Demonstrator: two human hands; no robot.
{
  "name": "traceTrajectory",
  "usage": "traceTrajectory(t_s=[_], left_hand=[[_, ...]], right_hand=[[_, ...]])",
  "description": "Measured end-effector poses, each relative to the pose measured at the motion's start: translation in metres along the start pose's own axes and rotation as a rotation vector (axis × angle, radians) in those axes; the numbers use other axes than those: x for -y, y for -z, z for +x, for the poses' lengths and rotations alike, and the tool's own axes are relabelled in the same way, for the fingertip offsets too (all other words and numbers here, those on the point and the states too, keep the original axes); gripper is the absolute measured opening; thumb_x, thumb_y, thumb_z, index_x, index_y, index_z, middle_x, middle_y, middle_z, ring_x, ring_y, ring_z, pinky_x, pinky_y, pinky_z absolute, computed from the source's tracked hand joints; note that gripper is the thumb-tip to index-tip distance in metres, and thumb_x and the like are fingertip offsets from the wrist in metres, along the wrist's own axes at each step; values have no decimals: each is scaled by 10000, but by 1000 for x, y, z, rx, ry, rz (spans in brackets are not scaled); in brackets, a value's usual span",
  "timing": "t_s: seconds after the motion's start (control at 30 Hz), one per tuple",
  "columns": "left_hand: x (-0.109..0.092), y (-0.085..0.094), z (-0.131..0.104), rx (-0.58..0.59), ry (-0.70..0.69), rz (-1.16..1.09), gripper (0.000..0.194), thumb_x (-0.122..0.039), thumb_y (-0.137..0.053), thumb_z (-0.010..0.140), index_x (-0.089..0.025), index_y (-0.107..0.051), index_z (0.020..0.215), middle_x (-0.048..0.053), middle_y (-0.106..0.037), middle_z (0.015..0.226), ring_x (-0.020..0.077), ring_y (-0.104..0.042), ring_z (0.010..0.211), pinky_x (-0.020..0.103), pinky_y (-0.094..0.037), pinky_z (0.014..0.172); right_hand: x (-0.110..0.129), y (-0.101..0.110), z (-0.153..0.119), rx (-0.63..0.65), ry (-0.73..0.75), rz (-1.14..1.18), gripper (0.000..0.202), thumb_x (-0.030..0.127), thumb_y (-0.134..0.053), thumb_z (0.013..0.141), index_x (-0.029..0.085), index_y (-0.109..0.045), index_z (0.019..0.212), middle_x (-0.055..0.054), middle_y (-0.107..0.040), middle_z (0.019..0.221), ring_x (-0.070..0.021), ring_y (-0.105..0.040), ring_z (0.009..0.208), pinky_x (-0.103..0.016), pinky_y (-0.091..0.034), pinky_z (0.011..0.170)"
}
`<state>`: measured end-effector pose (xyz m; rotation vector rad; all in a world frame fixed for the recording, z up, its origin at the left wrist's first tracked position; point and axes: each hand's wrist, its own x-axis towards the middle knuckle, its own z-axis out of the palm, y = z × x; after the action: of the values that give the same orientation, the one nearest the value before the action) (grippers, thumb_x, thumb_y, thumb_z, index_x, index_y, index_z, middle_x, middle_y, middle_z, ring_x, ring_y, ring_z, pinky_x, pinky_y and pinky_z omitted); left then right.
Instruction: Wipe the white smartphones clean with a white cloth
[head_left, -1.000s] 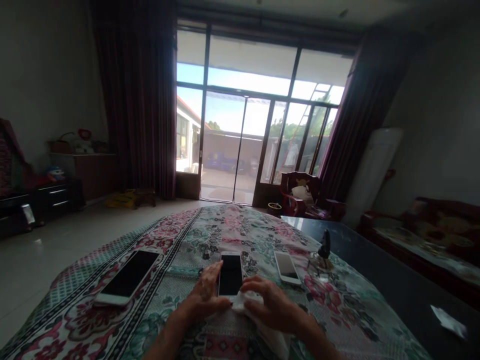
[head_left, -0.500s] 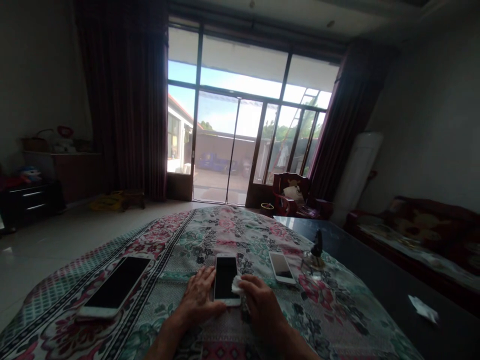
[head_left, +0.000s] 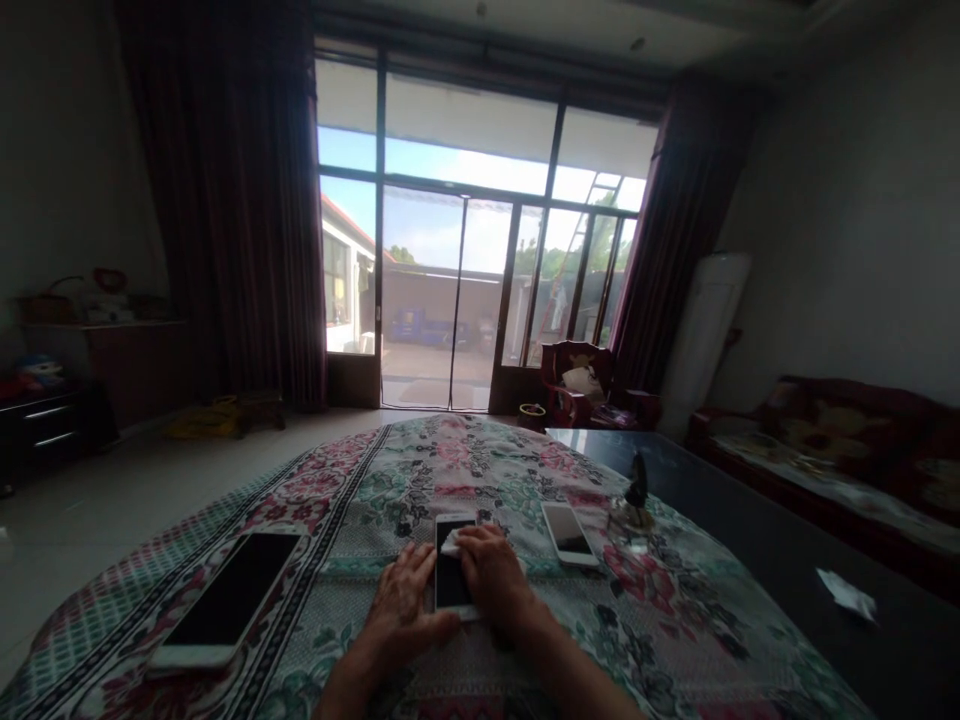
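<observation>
A white smartphone (head_left: 450, 580) with a dark screen lies face up on the patterned tablecloth (head_left: 360, 600) in front of me. My left hand (head_left: 401, 595) holds its left side with the fingers, the thumb along the bottom edge. Pinched in my right hand (head_left: 491, 570) is a crumpled white tissue (head_left: 451, 543), pressed on the upper part of the screen. That hand covers the phone's right side. A second white phone (head_left: 570, 535) rests to the right, and a larger white phone (head_left: 229, 595) lies at the left.
Right of the phones stands a small clear bottle with a black top (head_left: 636, 495). A dark table (head_left: 720, 530) adjoins the cloth, with a white crumpled piece (head_left: 847, 595) on it. Beyond are a wooden armchair (head_left: 577, 380), a sofa (head_left: 840, 430) and glass doors (head_left: 450, 300).
My right hand has moved up and left across the phone, carrying the tissue from the right edge to the upper screen. My left hand stays at the phone. The view has shifted slightly.
</observation>
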<state>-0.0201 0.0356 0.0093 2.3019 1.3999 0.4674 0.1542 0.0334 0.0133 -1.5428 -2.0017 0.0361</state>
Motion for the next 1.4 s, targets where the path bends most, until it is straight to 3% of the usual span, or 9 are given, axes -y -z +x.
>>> traceTrajectory(t_s=[0.23, 0.4, 0.57, 0.77, 1.1, 1.23, 1.4], left_hand=[[-7, 6, -4, 9, 6, 37, 807, -404, -590, 688, -51, -417, 1393, 148, -354, 1494, 317, -252, 1413, 448, -210, 1160], [-3, 3, 1, -20, -12, 51, 798, -442, -603, 692, -68, -445, 1379, 151, -395, 1471, 326, -287, 1399, 461, -246, 1146], [2, -1, 4, -43, -23, 61, 788, -444, -636, 674, -94, -477, 1363, 144, -423, 1456, 332, -315, 1385, 456, -268, 1138], [7, -4, 5, -66, -36, 84, 771, -437, -630, 681, -90, -485, 1354, 146, -436, 1451, 321, -336, 1378, 445, -278, 1134], [7, -6, 3, -76, -50, 84, 757, -446, -634, 691, -126, -484, 1360, 122, -443, 1453, 304, -334, 1381, 423, -272, 1134], [6, -4, 3, -48, -35, 81, 774, -453, -632, 690, -109, -474, 1365, 129, -429, 1460, 307, -323, 1386, 422, -265, 1138], [10, -7, 4, -64, -47, 83, 749, -446, -628, 690, -127, -494, 1354, 123, -431, 1460, 317, -318, 1387, 441, -268, 1139]], right_hand=[[0, -15, 40, 22, -60, -61, 270, 172, -462, 872, 197, -719, 950, -48, -704, 1048, -172, -582, 1016, -261, -371, 956], [1, -20, 49, 42, -105, -69, 251, 206, -474, 869, 220, -720, 917, -44, -704, 1053, -189, -578, 1041, -289, -376, 946], [6, -18, 33, 48, -142, -70, 283, 216, -438, 892, 239, -703, 989, -29, -659, 1182, -203, -540, 1127, -328, -351, 985], [22, -1, 1, 83, -178, -81, 287, 215, -435, 893, 238, -687, 1029, -40, -622, 1252, -245, -499, 1199, -399, -325, 1023], [26, 15, -58, 93, -46, -170, 260, 193, -457, 881, 234, -641, 1060, -43, -586, 1292, -228, -467, 1225, -384, -306, 1049], [21, 13, -49, 94, -68, -183, 251, 175, -451, 881, 224, -656, 1016, -58, -613, 1244, -236, -488, 1193, -384, -317, 1029], [17, 7, -12, 101, -108, -201, 277, 160, -416, 886, 185, -667, 998, -103, -630, 1188, -239, -497, 1171, -390, -325, 1011]])
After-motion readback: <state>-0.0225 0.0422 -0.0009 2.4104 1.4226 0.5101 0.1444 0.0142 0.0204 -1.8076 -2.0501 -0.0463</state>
